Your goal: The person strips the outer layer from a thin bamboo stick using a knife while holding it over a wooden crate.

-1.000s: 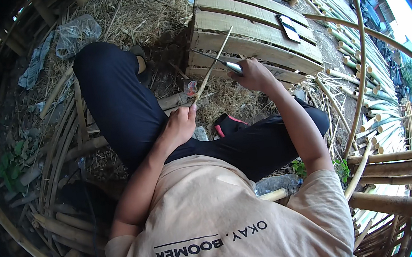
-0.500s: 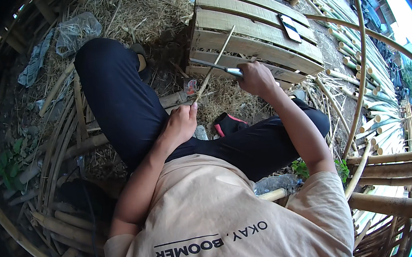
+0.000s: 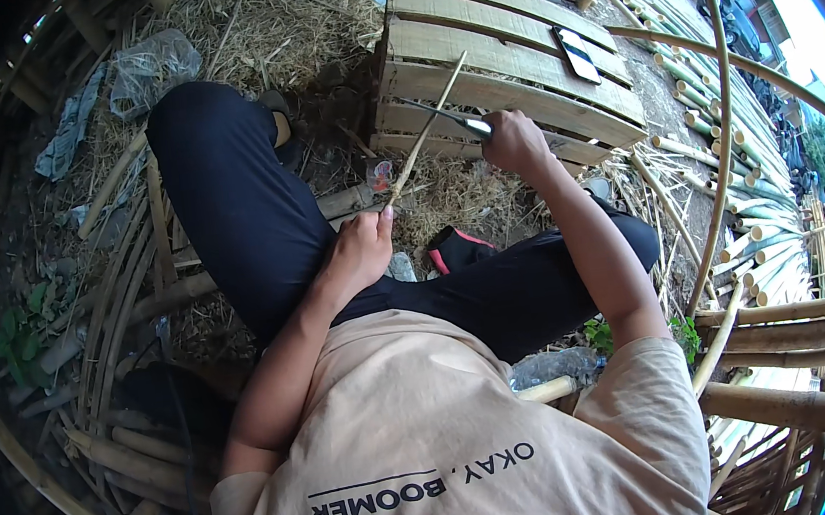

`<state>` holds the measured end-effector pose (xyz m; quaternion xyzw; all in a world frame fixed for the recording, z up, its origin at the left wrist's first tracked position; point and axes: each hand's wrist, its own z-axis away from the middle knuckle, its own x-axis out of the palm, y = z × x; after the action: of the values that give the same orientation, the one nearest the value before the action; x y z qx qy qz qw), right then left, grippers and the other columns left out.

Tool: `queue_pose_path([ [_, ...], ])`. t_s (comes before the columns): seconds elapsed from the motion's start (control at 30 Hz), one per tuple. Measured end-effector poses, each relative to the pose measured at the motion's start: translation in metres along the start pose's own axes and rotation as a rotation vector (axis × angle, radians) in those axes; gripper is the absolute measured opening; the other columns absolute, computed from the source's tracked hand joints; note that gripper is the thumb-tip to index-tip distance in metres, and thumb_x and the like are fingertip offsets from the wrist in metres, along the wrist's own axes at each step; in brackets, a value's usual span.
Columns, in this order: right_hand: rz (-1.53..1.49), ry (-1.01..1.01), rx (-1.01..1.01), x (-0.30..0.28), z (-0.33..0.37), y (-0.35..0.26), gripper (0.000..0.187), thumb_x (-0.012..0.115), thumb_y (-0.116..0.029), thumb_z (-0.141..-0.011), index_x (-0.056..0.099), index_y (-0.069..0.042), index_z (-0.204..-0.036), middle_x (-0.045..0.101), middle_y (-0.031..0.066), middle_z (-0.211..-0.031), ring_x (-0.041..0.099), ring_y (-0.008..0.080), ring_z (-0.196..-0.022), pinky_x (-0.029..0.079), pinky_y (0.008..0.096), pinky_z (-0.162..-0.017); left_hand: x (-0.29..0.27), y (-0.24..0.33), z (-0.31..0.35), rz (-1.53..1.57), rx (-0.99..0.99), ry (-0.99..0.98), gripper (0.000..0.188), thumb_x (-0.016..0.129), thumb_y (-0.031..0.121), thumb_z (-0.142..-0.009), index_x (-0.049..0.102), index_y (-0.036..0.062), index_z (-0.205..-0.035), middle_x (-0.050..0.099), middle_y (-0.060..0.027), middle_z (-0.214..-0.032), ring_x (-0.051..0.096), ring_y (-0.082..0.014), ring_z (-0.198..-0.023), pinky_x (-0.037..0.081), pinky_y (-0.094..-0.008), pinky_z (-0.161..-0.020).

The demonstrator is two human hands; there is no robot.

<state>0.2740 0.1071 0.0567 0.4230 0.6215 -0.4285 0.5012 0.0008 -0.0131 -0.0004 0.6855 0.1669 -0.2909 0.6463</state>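
Bamboo everywhere in this shot. The person sits on the ground with legs crossed, whittling a thin pale bamboo strip [image 3: 424, 128] with a knife [image 3: 453, 119]. The left hand [image 3: 362, 251] has its fingers pinched around the strip's lower end, just above the knee. The right hand [image 3: 515, 141] is wrapped tight on the knife handle, with the dark blade laid across the strip about midway up. The strip slants up and away over the near edge of a slatted wooden pallet [image 3: 512, 56].

Progress-wise, I'd say it's somewhere in the middle. The strip already looks slim, straight and clean, and there's a mess of dry, stringy shavings [image 3: 457, 198] on the ground right under it. The blade sits only halfway along, though, so the upper half probably needs passes too. I can't tell how smooth the surface really is.

Round green-yellow bamboo poles [image 3: 725, 164] are stacked off to the right. Flat split slats [image 3: 123, 278] curve along the left.
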Motion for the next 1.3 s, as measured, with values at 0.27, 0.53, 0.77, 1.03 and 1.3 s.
queue_pose_path([
  [0.27,0.042,0.003,-0.014,-0.001,0.006,-0.007,0.019,0.064,-0.012,-0.073,0.071,-0.007,-0.091,0.07,0.0241,-0.083,0.069,0.0427,-0.079,0.057,0.0501,-0.075,0.0,-0.002,0.002,-0.005,-0.022,-0.011,0.052,0.04,0.033,-0.107,0.059,-0.0053,-0.078,0.062,-0.0297,-0.075,0.062,-0.0499,-0.079,0.047,-0.0539,-0.069],
  [0.53,0.033,0.035,-0.003,0.0,0.0,-0.002,0.022,0.064,-0.012,-0.074,0.072,-0.008,-0.094,0.07,0.0241,-0.083,0.069,0.0425,-0.08,0.056,0.0505,-0.075,-0.005,0.001,0.001,0.014,-0.019,-0.018,0.051,0.04,0.034,-0.107,0.059,-0.0051,-0.078,0.062,-0.0293,-0.074,0.062,-0.0496,-0.079,0.047,-0.0538,-0.068],
  [0.77,0.041,0.067,0.09,-0.003,-0.01,0.009,0.021,0.065,-0.013,-0.074,0.072,-0.006,-0.093,0.07,0.0238,-0.083,0.069,0.0419,-0.08,0.057,0.0496,-0.076,-0.003,0.0,0.001,0.002,-0.002,-0.02,0.053,0.041,0.034,-0.107,0.059,-0.0061,-0.076,0.062,-0.0299,-0.073,0.062,-0.0495,-0.079,0.047,-0.0542,-0.068],
  [1.03,-0.005,0.065,0.157,0.0,-0.015,0.005,0.021,0.063,-0.012,-0.075,0.072,-0.007,-0.094,0.071,0.0242,-0.086,0.069,0.0419,-0.084,0.056,0.0493,-0.079,-0.005,0.006,0.001,0.017,-0.009,-0.014,0.054,0.041,0.034,-0.106,0.059,-0.0061,-0.076,0.062,-0.0306,-0.073,0.062,-0.0499,-0.08,0.048,-0.054,-0.069],
  [1.3,0.071,-0.009,-0.083,-0.008,-0.006,-0.011,0.02,0.064,-0.012,-0.074,0.07,-0.006,-0.092,0.07,0.0251,-0.084,0.069,0.0431,-0.082,0.056,0.0505,-0.076,-0.009,0.005,0.002,0.02,-0.011,-0.028,0.054,0.041,0.034,-0.106,0.059,-0.0063,-0.075,0.061,-0.0307,-0.074,0.062,-0.0496,-0.08,0.048,-0.0539,-0.069],
])
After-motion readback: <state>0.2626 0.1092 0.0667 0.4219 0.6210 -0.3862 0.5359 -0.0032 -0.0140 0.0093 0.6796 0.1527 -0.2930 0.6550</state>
